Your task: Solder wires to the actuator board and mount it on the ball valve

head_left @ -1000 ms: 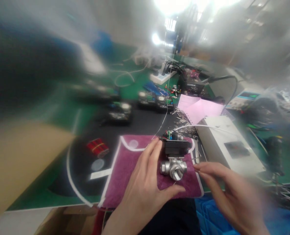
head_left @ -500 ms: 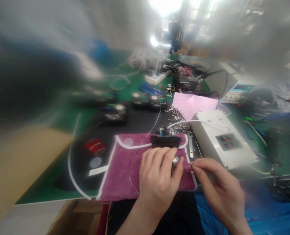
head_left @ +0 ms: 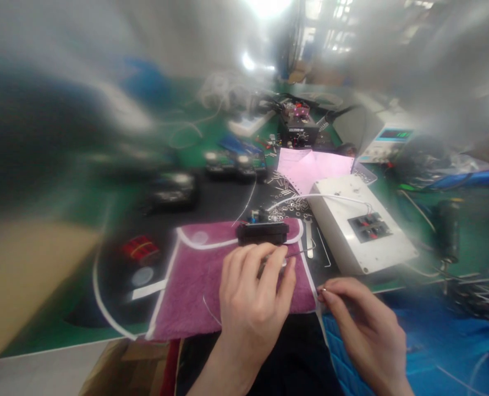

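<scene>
"So, where is the left hand (head_left: 254, 294)?"

"Curled over a metal fitting (head_left: 284, 263), fingers and thumb closed around it, so only a glint shows. Just beyond sits its black housing (head_left: 263, 234), on the far part of the purple cloth (head_left: 186, 297)."

"And the right hand (head_left: 366, 319)?"

"Apart from the left, beside the cloth's near right corner, thumb and forefinger pinched on a small piece (head_left: 323, 290), too tiny to identify."

"What else lies close?"

"On the table (head_left: 50, 324), right of the cloth, a wrench (head_left: 309, 239) and a thin hex key (head_left: 323, 246), then a white box (head_left: 343, 231). Loose screws (head_left: 285, 188) lie scattered beyond, near pink sheets (head_left: 316, 168)."
</scene>
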Demonstrator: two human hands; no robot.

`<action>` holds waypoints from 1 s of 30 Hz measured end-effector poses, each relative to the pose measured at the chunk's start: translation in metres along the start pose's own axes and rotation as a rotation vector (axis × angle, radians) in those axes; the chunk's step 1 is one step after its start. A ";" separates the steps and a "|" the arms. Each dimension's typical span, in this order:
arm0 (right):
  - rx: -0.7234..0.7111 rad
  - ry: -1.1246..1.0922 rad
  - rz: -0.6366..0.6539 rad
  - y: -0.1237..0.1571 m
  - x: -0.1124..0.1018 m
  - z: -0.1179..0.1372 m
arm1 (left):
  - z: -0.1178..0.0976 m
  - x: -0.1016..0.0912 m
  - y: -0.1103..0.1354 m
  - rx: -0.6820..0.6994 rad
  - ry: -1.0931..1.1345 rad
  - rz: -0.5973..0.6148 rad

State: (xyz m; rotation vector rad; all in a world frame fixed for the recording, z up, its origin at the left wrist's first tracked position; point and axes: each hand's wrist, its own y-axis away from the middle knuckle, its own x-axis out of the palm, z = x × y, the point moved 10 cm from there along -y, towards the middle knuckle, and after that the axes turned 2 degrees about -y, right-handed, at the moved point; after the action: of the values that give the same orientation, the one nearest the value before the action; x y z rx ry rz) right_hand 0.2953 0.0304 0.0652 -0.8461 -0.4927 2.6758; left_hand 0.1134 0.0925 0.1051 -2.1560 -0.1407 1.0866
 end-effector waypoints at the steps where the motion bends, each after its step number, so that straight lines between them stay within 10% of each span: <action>1: 0.000 -0.002 0.000 0.000 0.001 0.000 | 0.002 0.001 -0.001 -0.013 -0.036 -0.004; 17: 0.032 -0.033 0.004 -0.016 0.009 -0.005 | 0.030 -0.007 -0.005 -0.259 -0.143 -0.128; 30: -0.183 -0.018 0.084 -0.083 0.048 0.024 | 0.058 0.027 -0.004 -0.508 -0.032 0.089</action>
State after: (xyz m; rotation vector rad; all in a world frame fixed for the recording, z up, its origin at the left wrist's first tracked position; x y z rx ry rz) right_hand 0.2578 0.1173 0.0936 -0.9123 -0.7312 2.7475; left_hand 0.0886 0.1377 0.0660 -2.6125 -0.3735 1.2364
